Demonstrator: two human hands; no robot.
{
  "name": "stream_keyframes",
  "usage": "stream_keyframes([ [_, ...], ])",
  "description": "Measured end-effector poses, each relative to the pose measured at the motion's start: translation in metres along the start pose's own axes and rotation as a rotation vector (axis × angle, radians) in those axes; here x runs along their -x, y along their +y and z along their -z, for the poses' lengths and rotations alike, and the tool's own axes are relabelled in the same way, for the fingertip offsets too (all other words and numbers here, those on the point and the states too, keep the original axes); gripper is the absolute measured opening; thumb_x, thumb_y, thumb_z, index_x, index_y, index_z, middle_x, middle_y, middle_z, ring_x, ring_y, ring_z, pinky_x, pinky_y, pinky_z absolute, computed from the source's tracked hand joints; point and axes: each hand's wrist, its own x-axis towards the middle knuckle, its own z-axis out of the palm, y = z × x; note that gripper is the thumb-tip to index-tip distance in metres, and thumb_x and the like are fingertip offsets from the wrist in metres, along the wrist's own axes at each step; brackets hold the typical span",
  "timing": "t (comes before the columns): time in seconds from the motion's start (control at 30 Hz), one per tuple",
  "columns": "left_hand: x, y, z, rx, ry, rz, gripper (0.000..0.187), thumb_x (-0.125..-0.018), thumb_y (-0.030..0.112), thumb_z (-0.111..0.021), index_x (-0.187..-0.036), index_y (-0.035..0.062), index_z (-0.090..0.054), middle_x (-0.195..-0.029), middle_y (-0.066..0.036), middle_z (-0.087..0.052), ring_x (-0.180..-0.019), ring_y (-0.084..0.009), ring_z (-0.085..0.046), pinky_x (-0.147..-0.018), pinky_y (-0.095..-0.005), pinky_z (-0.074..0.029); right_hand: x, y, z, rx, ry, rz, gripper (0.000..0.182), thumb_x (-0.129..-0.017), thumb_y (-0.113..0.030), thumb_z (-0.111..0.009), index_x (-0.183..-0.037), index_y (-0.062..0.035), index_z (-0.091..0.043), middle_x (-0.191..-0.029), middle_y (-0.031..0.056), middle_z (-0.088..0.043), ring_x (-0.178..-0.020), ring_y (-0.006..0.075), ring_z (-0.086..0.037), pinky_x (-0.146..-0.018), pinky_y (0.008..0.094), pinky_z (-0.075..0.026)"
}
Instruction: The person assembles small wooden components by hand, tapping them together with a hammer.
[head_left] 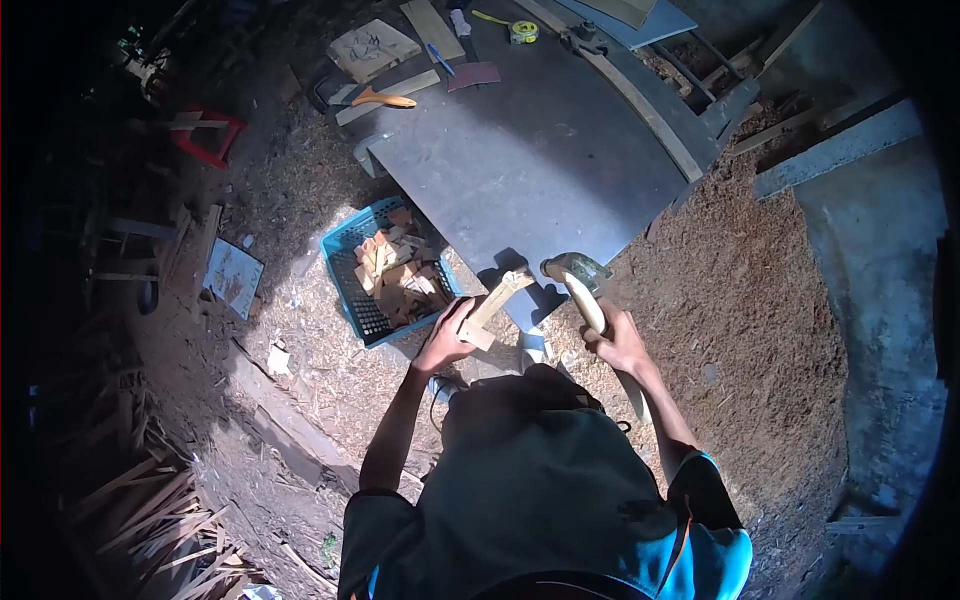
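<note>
My left hand (447,338) is closed around a small wooden piece (492,312) made of a longer strip with a short crosspiece near my fingers. The strip's far end is raised over the near corner of the dark worktable (560,185). In my right hand (621,342), the fingers wrap round the pale curved handle of a hammer (585,302). Its dark metal head is at the table's edge, just right of the wooden piece. Shadows of the hands and tools fall on the table corner.
Left of the table stands a blue plastic crate (341,238) of wood offcuts. A brush (385,98), a blue pen (440,60), a tape measure (523,32) and boards (374,50) lie at the table's far end. Sawdust (740,300) covers the ground.
</note>
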Motion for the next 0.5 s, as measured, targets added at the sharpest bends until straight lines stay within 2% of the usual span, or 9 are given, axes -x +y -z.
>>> stream_keyframes([
  [0.03, -0.004, 0.007, 0.0, 0.066, 0.004, 0.025, 0.068, -0.063, 0.006, -0.068, -0.124, -0.0012, -0.038, -0.108, -0.022, -0.053, -0.101, -0.0377, -0.052, -0.085, -0.0388, -0.043, 0.008, 0.003, -0.006, -0.028, 0.038, -0.003, 0.035, -0.069, -0.01, -0.056, -0.101, 0.0047, -0.049, -0.07, 0.0227, -0.056, -0.064, 0.0279, -0.057, -0.063, 0.0409, -0.045],
  [0.1, -0.006, 0.001, -0.008, 0.119, -0.047, 0.307, 0.069, -0.064, 0.01, -0.067, -0.126, 0.0002, -0.038, -0.111, -0.023, -0.052, -0.102, -0.0379, -0.051, -0.085, -0.0387, -0.043, 0.015, 0.009, -0.019, -0.052, 0.09, -0.05, 0.035, -0.07, -0.01, -0.057, -0.101, 0.005, -0.049, -0.071, 0.0245, -0.056, -0.066, 0.0299, -0.057, -0.066, 0.0417, -0.044],
  [0.2, -0.003, -0.025, -0.025, -0.054, -0.16, 0.452, 0.058, -0.063, 0.018, -0.07, -0.113, -0.0023, -0.048, -0.102, -0.026, -0.055, -0.094, -0.0381, -0.055, -0.08, -0.0388, -0.046, 0.014, 0.0, -0.034, 0.039, 0.19, -0.012, 0.023, -0.071, -0.009, -0.06, -0.086, 0.0025, -0.048, -0.058, 0.0123, -0.046, -0.053, 0.0172, -0.047, -0.051, 0.0345, -0.041],
  [0.23, -0.012, -0.002, -0.011, -0.04, -0.218, 0.451, 0.058, -0.061, 0.02, -0.072, -0.108, -0.0048, -0.05, -0.101, -0.028, -0.055, -0.093, -0.0386, -0.055, -0.079, -0.0388, -0.046, 0.019, -0.018, -0.031, 0.054, 0.143, -0.074, 0.027, -0.071, -0.009, -0.062, -0.092, 0.0036, -0.05, -0.059, 0.0153, -0.049, -0.054, 0.0216, -0.051, -0.052, 0.036, -0.041],
  [0.33, -0.008, -0.018, -0.023, -0.086, -0.169, 0.319, 0.041, -0.06, 0.021, -0.073, -0.088, -0.0035, -0.057, -0.085, -0.023, -0.061, -0.08, -0.035, -0.061, -0.068, -0.0365, -0.049, 0.041, -0.062, -0.041, -0.021, 0.263, -0.035, 0.026, -0.071, -0.009, -0.062, -0.092, 0.0029, -0.053, -0.066, 0.0175, -0.054, -0.056, 0.0283, -0.055, -0.054, 0.0359, -0.042],
  [0.37, -0.002, -0.036, -0.033, -0.041, -0.173, 0.293, 0.038, -0.061, 0.02, -0.073, -0.087, -0.0025, -0.058, -0.081, -0.021, -0.062, -0.077, -0.0337, -0.062, -0.066, -0.0359, -0.05, 0.045, -0.063, -0.049, 0.085, 0.392, 0.202, 0.022, -0.069, -0.007, -0.062, -0.088, 0.0013, -0.054, -0.072, 0.018, -0.058, -0.056, 0.0329, -0.055, -0.052, 0.0356, -0.042],
  [0.4, 0.004, -0.053, -0.043, -0.001, -0.176, 0.27, 0.036, -0.061, 0.02, -0.073, -0.086, -0.0016, -0.059, -0.078, -0.019, -0.063, -0.074, -0.0325, -0.063, -0.063, -0.0352, -0.05, 0.043, -0.044, -0.061, 0.131, 0.405, 0.362, 0.019, -0.068, -0.005, -0.06, -0.085, 0.0004, -0.054, -0.076, 0.0167, -0.059, -0.054, 0.0327, -0.055, -0.053, 0.0384, -0.043],
  [0.47, -0.006, -0.035, -0.027, 0.14, -0.213, 0.313, 0.032, -0.061, 0.017, -0.071, -0.085, -0.0006, -0.059, -0.076, -0.016, -0.064, -0.074, -0.0285, -0.064, -0.063, -0.0336, -0.05, 0.032, -0.036, -0.064, 0.218, 0.414, 0.377, 0.032, -0.066, -0.006, -0.062, -0.097, 0.0022, -0.054, -0.066, 0.0233, -0.057, -0.063, 0.0337, -0.063, -0.056, 0.036, -0.049],
  [0.5, -0.003, -0.045, -0.033, 0.158, -0.2, 0.337, 0.035, -0.06, 0.017, -0.071, -0.086, -0.0023, -0.058, -0.078, -0.017, -0.064, -0.077, -0.0278, -0.064, -0.065, -0.0338, -0.05, 0.013, -0.017, -0.068, 0.231, 0.291, 0.159, 0.032, -0.067, -0.006, -0.061, -0.096, 0.0025, -0.054, -0.066, 0.0234, -0.057, -0.061, 0.0329, -0.063, -0.054, 0.0361, -0.049],
])
